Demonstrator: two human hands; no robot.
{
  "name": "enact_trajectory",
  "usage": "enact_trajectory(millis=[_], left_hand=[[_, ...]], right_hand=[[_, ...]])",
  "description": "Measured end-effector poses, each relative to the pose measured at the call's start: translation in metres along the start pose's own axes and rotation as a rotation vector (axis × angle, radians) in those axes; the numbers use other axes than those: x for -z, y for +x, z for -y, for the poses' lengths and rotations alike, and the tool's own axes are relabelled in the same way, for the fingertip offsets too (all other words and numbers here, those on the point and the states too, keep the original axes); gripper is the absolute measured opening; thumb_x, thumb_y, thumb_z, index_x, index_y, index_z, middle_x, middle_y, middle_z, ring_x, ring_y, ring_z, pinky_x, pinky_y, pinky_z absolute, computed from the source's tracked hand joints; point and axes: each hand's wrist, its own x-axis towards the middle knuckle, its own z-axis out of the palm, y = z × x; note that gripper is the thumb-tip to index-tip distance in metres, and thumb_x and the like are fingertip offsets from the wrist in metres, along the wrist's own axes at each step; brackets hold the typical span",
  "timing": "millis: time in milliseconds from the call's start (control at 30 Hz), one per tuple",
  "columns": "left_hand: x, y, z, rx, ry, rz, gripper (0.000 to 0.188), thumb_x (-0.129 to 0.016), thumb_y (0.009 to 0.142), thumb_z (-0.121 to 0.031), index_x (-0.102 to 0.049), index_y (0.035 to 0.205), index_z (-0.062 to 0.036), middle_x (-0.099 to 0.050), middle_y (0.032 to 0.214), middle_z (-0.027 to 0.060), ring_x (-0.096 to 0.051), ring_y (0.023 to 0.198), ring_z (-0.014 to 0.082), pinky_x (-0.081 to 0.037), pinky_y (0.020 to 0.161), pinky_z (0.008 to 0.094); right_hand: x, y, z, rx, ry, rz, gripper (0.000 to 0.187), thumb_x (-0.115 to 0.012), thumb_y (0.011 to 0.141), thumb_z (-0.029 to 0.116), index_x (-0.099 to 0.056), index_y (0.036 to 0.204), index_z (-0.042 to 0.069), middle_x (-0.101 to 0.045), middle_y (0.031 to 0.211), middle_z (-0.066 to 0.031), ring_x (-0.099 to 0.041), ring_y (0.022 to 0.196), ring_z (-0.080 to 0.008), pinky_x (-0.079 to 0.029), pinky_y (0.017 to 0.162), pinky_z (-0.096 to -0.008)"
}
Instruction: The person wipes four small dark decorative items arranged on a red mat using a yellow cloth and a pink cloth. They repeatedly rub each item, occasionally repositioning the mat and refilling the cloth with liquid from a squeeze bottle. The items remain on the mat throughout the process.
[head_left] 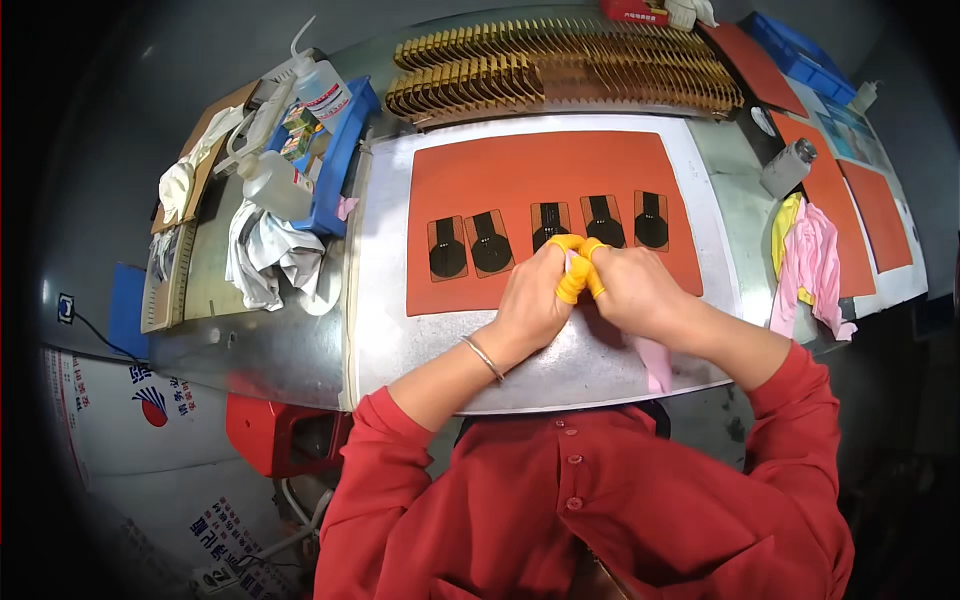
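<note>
My left hand [535,295] and my right hand [640,287] meet over the near edge of an orange mat [540,165]. Yellow finger covers sit on fingertips of both, and the fingers are closed and pressed together. A pink cloth [655,365] hangs below my right hand, and a bit of pink shows between the fingertips. Whatever else the left fingers pinch is hidden. On the mat just beyond lie several flat pieces, each a dark rectangle with a black round end; one such piece [549,222] is partly covered by my fingers.
Behind the mat runs a brass-coloured slotted rack [560,80]. At left stands a blue bin [340,150] with squeeze bottles, a white cloth [270,255] beside it. To the right are a grey bottle [790,168], pink and yellow cloths [812,255] and more orange sheets [875,215].
</note>
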Motion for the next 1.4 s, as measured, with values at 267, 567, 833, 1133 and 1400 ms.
enact_trajectory(millis=[267,567,833,1133,1400], left_hand=[[0.024,-0.006,0.002,0.858,-0.955,0.441,0.068,-0.022,0.089,-0.064,-0.055,0.087,-0.0042,-0.055,0.058,0.0070,-0.049,0.042,0.0102,-0.038,0.037,0.0219],[0.001,-0.018,-0.022,0.499,-0.131,0.317,0.054,-0.067,0.082,-0.027,-0.044,0.122,0.0019,-0.059,0.087,0.0071,-0.052,0.073,0.0101,-0.045,0.065,0.0250],[-0.008,-0.034,-0.022,0.426,-0.043,0.418,0.040,-0.066,0.082,-0.029,-0.056,0.105,0.0024,-0.063,0.074,0.0093,-0.056,0.056,0.0138,-0.045,0.053,0.0282],[0.002,-0.026,-0.027,0.108,0.111,-0.081,0.058,-0.056,0.087,-0.037,-0.040,0.127,0.0022,-0.057,0.083,0.0177,-0.057,0.070,0.0313,-0.047,0.061,0.0365],[0.039,-0.042,-0.011,0.528,-1.146,-0.175,0.036,-0.035,0.097,-0.040,-0.048,0.082,-0.0099,-0.053,0.072,0.0046,-0.042,0.052,0.0132,-0.034,0.048,0.0246]], right_hand=[[-0.007,0.002,0.011,0.337,-0.015,0.027,0.026,-0.064,0.075,0.015,-0.050,0.087,-0.002,-0.054,0.064,-0.0171,-0.057,0.061,-0.0342,-0.045,0.053,-0.0410],[-0.015,-0.010,0.008,-0.353,1.452,-0.220,0.015,-0.042,0.093,0.010,-0.054,0.100,0.004,-0.056,0.075,-0.0013,-0.051,0.058,-0.0071,-0.042,0.050,-0.0204],[0.002,-0.014,-0.009,-0.350,1.497,-0.182,0.015,-0.043,0.094,0.013,-0.054,0.097,0.003,-0.053,0.069,-0.0010,-0.046,0.051,-0.0073,-0.037,0.044,-0.0222],[-0.018,-0.010,0.011,-0.265,0.718,-0.150,0.010,-0.048,0.084,0.007,-0.054,0.087,-0.001,-0.059,0.069,-0.0087,-0.056,0.057,-0.0187,-0.043,0.050,-0.0311],[-0.037,0.055,0.038,0.529,-0.034,-0.317,0.024,-0.065,0.074,0.004,-0.053,0.094,0.000,-0.058,0.066,-0.0130,-0.058,0.053,-0.0292,-0.044,0.048,-0.0372]])
